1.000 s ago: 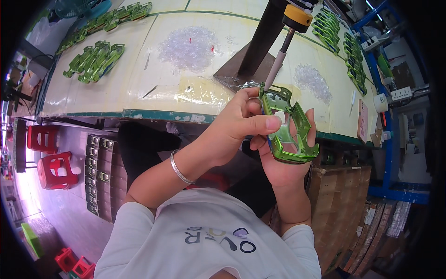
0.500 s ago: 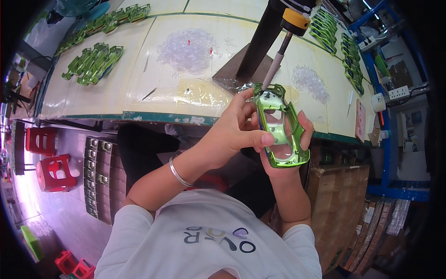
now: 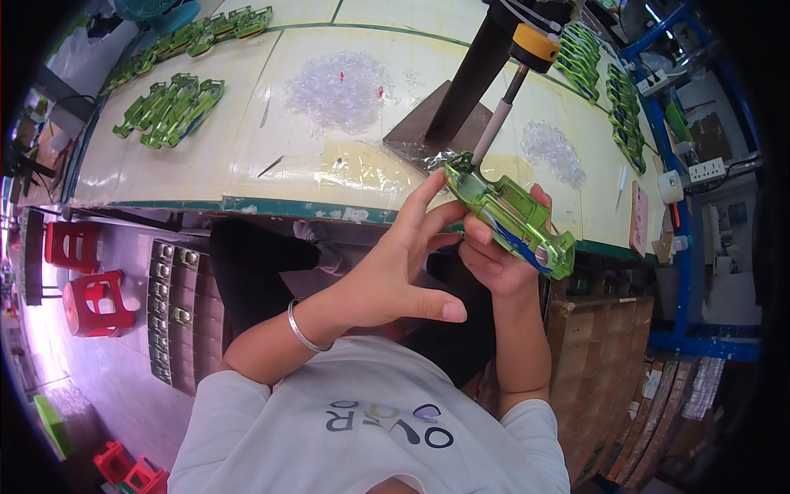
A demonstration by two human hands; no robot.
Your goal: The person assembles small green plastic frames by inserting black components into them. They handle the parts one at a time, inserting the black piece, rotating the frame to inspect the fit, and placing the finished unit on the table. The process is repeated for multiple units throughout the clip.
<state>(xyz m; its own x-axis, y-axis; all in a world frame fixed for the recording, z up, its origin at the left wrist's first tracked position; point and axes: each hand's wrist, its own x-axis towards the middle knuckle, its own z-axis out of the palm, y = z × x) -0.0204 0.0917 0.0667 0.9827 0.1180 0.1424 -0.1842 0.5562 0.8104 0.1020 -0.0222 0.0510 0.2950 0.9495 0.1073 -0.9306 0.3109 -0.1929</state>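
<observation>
A shiny green toy car body shell (image 3: 512,216) with a blue stripe along its side is tilted over the table's front edge. My right hand (image 3: 506,272) grips it from below and the right, fingers curled round its side. With thumb spread well away, my left hand (image 3: 383,276) is open, its index fingertip at the shell's far left end. Coming down from above, a slim rod with a pale grey tip (image 3: 492,136) and a yellow collar (image 3: 535,43) reaches that same end. Whether the tip touches the shell is hard to tell.
A dark post on a metal base plate (image 3: 403,136) stands behind the shell. Clear plastic bits lie in a large pile (image 3: 333,90) and a smaller pile (image 3: 553,152). Green shells sit in groups at left (image 3: 171,111) and right (image 3: 625,115). A wooden box (image 3: 597,362) stands below right.
The shell has turned from nearly upright to slanting down rightward, showing its blue-striped side. My left thumb has let go of it and swung down, away from the shell.
</observation>
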